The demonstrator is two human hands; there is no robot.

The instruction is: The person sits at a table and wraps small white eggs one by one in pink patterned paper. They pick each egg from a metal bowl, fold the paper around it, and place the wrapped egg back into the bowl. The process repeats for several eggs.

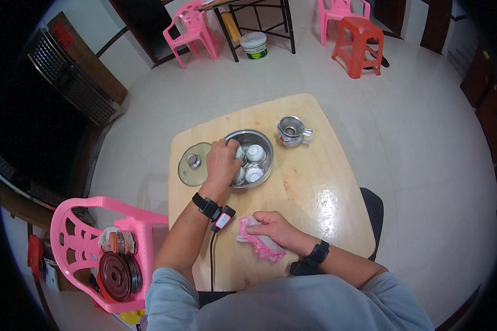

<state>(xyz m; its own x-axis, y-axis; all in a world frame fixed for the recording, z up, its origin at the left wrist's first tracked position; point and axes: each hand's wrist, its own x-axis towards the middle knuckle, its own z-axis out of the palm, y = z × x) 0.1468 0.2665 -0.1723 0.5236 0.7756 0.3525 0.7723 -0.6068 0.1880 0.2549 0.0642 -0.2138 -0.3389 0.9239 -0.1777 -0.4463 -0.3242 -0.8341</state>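
My left hand (pixel 223 160) reaches over the left side of a round metal pot (pixel 269 165), its fingers at a patterned cup (pixel 240 154); whether they grip it is hidden. Upside-down white cups (pixel 256 153) sit in the pot. My right hand (pixel 275 230) holds a folded white cloth with pink edging (pixel 261 244) above the near part of the wooden table (pixel 306 190). A glass lid with a metal knob (pixel 194 162) lies left of the pot, partly behind my left hand. A patterned pitcher with a metal strainer (pixel 292 131) stands to the pot's right.
At the left, a pink plastic chair (pixel 103 202) bears a dark red round lid (pixel 115 276) and a jar (pixel 126 242). Beyond the table are a red stool (pixel 359 45), a white bucket (pixel 254 45) and another pink chair (pixel 190 33). A black cable (pixel 212 265) hangs from my left wrist.
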